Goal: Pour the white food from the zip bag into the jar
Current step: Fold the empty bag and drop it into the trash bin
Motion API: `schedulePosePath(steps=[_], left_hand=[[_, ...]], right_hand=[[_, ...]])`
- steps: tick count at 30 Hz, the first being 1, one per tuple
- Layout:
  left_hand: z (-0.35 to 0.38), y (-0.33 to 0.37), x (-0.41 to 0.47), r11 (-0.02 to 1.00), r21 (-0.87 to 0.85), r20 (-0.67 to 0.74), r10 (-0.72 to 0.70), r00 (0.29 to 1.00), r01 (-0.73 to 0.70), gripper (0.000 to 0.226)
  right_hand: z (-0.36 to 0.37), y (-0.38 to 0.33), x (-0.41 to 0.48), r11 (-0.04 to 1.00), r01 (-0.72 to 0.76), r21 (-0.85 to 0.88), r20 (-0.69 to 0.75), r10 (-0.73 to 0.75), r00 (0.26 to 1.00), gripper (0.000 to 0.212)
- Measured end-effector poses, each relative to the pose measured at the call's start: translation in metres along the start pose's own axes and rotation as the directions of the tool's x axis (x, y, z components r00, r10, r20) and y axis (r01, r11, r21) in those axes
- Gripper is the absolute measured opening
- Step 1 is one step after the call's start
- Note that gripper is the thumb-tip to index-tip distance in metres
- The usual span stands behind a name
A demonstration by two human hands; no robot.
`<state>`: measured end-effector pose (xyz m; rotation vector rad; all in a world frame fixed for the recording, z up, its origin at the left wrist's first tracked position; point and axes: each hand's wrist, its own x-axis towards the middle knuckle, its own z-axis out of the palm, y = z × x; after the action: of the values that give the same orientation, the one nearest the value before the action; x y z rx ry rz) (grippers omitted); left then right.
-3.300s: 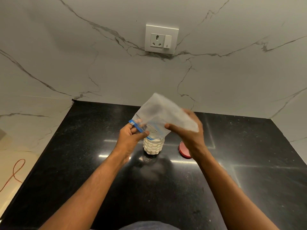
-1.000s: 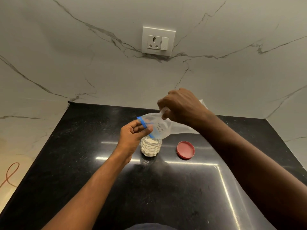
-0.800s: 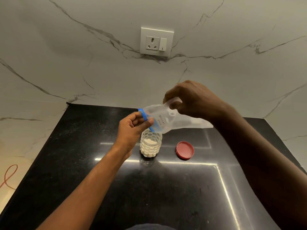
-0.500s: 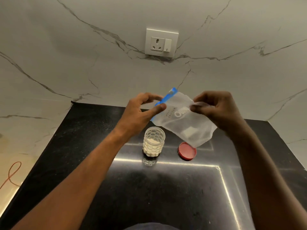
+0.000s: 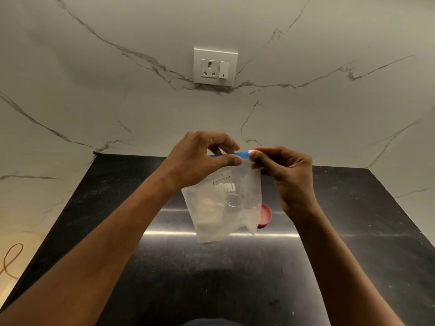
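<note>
The clear zip bag (image 5: 223,208) hangs upright in the air over the black counter (image 5: 211,278), blue zip strip on top, looking nearly empty. My left hand (image 5: 200,158) pinches the left part of the blue strip. My right hand (image 5: 284,170) pinches the strip's right end. The glass jar (image 5: 233,200) stands behind the bag and shows only faintly through the plastic. Its white content cannot be made out from here.
A red lid (image 5: 265,215) lies on the counter just right of the bag, partly covered by it. A marble wall with a socket and switch (image 5: 215,66) rises behind. An orange cable (image 5: 10,260) lies on the floor at left.
The bag was tipped over the jar's mouth, then lifted away and turned upright. Both hands have come together at the blue zip strip, and the bag now hangs in front of the jar.
</note>
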<state>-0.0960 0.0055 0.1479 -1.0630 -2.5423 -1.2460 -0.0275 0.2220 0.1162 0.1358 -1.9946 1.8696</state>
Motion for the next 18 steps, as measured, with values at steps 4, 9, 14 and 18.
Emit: schedulePosePath(steps=[4,9,14,18], left_hand=[[0.002,0.006,-0.004,0.999,-0.049,0.072,-0.002,0.997,0.005,0.033],[-0.002,0.007,-0.011,0.997,-0.03,0.11,-0.067,0.992,0.07,0.025],[-0.012,0.005,-0.019,0.991,0.049,0.112,-0.127,0.986,0.123,0.021],[-0.035,-0.014,-0.034,0.973,0.026,0.105,-0.23,0.968,0.229,0.013]], right_hand=[[0.014,0.002,-0.007,0.992,-0.094,0.085,0.055,0.089,0.994,0.015],[0.03,-0.001,-0.01,0.99,-0.138,0.04,0.115,0.132,0.985,0.012],[0.045,-0.003,-0.011,0.99,-0.139,-0.011,0.044,0.139,0.989,0.014],[0.034,-0.009,-0.003,0.974,-0.205,0.099,-0.06,0.212,0.976,0.015]])
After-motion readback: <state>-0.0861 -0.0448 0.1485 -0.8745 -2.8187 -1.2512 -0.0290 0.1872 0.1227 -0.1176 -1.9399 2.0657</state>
